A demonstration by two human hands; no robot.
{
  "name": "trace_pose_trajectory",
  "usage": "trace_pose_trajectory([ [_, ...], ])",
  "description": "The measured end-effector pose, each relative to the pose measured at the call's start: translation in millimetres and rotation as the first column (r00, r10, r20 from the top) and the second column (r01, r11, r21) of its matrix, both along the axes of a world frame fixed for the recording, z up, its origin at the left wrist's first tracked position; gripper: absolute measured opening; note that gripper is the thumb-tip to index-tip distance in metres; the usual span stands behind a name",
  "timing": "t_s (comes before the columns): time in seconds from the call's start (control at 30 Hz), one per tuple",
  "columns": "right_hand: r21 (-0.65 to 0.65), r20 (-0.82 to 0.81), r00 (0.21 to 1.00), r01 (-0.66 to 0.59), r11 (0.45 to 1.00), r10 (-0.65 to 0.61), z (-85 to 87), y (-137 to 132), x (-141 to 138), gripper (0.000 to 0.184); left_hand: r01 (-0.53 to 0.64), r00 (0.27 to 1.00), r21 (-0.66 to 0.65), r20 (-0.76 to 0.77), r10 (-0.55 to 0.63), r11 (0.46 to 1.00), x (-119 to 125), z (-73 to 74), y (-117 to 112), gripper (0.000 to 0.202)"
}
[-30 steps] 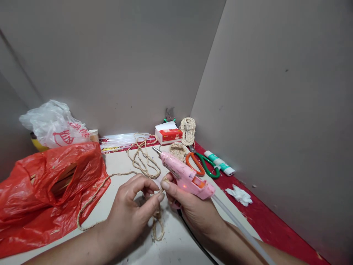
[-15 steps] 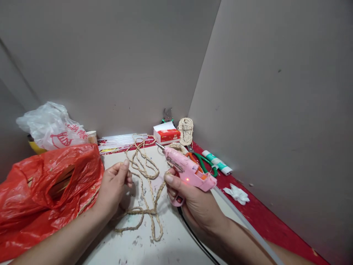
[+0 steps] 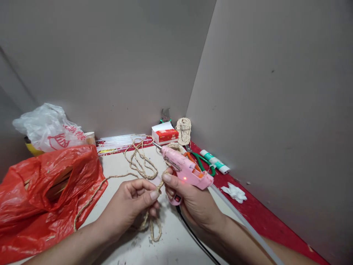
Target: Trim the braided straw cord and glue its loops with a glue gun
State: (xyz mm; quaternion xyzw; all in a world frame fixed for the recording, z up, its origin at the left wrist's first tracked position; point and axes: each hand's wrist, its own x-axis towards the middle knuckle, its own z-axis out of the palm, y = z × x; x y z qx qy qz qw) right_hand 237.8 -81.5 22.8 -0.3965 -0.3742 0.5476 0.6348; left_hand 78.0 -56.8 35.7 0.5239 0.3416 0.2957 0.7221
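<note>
My right hand is closed round a pink glue gun, its metal nozzle pointing up and left and a red light lit on its side. The thumb and fingers of that hand also pinch a braided straw cord. Just to the left, my left hand pinches the same cord between thumb and fingertips. More of the cord lies in loose loops behind the hands, and a strand runs left over the red bag. A glue stick sticks out of the gun's back.
Around the white board are a red plastic bag, a white plastic bag, clear glue sticks, a red-and-white box, a woven straw sole, green-handled scissors, a green-white roll and crumpled tissue.
My left hand has moved right, up to my right hand, and now pinches the cord. A cord strand has come into view across the red bag. The glue gun stays nearly in place.
</note>
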Motion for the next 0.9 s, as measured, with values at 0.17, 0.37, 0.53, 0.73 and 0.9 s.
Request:
trace_pose_trajectory([
  [0.17, 0.004, 0.008, 0.999, -0.036, 0.999, 0.036, -0.9, 2.5, 0.8, 0.025, 0.028, 1.000, -0.025, 0.013, -0.028, 0.999, -1.3, 1.8, 1.6, 0.021],
  [0.37, -0.055, -0.095, 0.994, -0.054, 0.997, 0.049, -3.6, 5.5, 0.9, 0.027, 0.016, 0.999, -0.037, 0.033, -0.015, 0.999, -2.3, -1.6, 3.3, 0.020],
  [0.53, -0.131, -0.156, 0.988, -0.021, 0.991, 0.000, -0.6, 8.2, 1.3, 0.033, -0.008, 0.998, -0.112, 0.067, 0.016, 0.994, -0.9, -6.2, 3.8, 0.019],
  [0.73, -0.112, -0.223, 0.974, 0.011, 0.994, -0.036, -1.2, 9.5, 1.7, 0.038, -0.101, 0.995, -0.011, 0.010, 0.101, 0.995, -0.1, -7.6, 2.7, 0.023],
  [0.9, -0.105, -0.207, 0.978, -0.015, 0.994, -0.007, -4.0, 7.5, -0.5, 0.034, -0.139, 0.989, 0.086, -0.040, 0.142, 0.987, 1.0, -7.1, 1.4, 0.023],
])
